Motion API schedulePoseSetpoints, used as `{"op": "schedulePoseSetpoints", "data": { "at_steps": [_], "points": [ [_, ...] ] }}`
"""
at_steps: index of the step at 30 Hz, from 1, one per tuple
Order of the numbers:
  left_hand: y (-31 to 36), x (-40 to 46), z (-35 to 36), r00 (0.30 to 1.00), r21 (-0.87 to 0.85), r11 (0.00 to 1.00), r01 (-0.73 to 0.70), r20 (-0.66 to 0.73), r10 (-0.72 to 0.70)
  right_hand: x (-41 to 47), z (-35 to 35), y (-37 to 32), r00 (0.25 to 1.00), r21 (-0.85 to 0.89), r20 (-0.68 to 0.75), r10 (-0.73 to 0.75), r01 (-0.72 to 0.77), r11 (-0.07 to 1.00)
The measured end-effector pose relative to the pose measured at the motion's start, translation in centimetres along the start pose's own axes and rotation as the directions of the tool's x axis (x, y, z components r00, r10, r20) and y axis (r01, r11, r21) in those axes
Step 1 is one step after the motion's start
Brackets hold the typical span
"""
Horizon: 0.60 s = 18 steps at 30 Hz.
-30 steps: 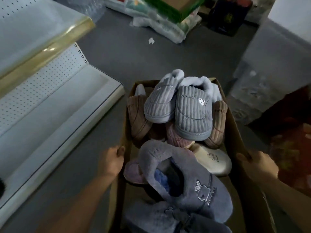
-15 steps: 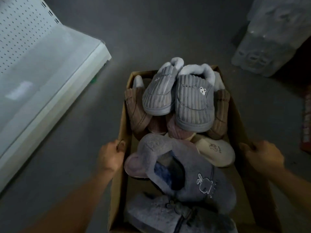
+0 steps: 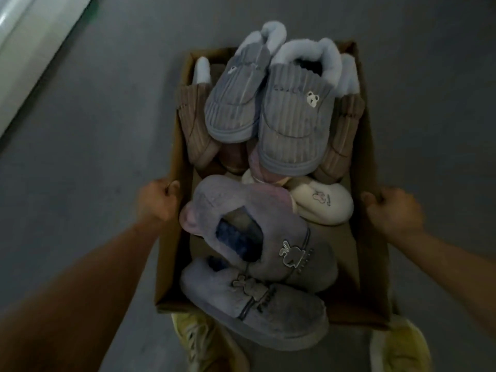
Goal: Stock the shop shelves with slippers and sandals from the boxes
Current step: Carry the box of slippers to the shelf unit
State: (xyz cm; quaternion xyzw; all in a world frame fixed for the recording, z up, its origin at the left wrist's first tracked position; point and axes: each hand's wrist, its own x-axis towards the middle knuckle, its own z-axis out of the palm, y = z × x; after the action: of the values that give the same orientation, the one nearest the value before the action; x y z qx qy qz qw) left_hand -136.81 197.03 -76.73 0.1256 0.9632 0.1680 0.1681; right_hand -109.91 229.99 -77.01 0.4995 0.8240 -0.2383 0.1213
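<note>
An open cardboard box (image 3: 171, 237) full of slippers fills the middle of the view. My left hand (image 3: 157, 201) grips its left wall and my right hand (image 3: 394, 210) grips its right wall. On top at the far end lie two grey-blue corduroy slippers (image 3: 292, 116) with fleece lining. Brown corduroy slippers (image 3: 197, 124) sit under them at both sides. A cream slipper (image 3: 322, 204) lies mid-right. Two fluffy grey slippers (image 3: 268, 245) with rabbit badges fill the near end; the nearest one overhangs the box edge.
The white base shelf (image 3: 24, 38) of the shop rack shows only at the top left corner. Grey floor (image 3: 80, 143) surrounds the box. My yellow shoes (image 3: 400, 347) stand just under the box's near edge.
The view has tilted down and the box sits lower and closer. The shelf has slid out toward the top left; my shoes have come into sight. Both hands keep their grip.
</note>
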Motion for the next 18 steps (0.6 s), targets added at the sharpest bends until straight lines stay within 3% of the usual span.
{"op": "schedulePoseSetpoints", "data": {
  "at_steps": [6, 11, 14, 18],
  "points": [
    [-1.3, 1.9, -0.6, 0.988, 0.064, 0.987, 0.145, 0.049, -0.148, -0.9, 3.0, -1.7, 0.998, 0.024, 0.045, -0.042, 0.041, 0.999],
    [-2.1, 3.2, -0.1, 0.938, 0.063, 0.957, 0.282, 0.189, -0.289, -0.5, 4.3, -2.8, 0.925, 0.018, 0.377, 0.047, -0.058, 0.998],
    [-2.2, 2.5, -0.5, 0.86, -0.101, 0.886, 0.453, 0.313, -0.404, -0.7, 2.9, -3.4, 0.872, -0.072, 0.476, 0.114, -0.091, 0.993],
    [0.7, -1.3, -3.3, 0.845, -0.301, 0.794, 0.529, 0.276, -0.458, -3.1, -0.7, -5.2, 0.879, -0.038, 0.457, 0.136, -0.133, 0.99]
  ]
}}
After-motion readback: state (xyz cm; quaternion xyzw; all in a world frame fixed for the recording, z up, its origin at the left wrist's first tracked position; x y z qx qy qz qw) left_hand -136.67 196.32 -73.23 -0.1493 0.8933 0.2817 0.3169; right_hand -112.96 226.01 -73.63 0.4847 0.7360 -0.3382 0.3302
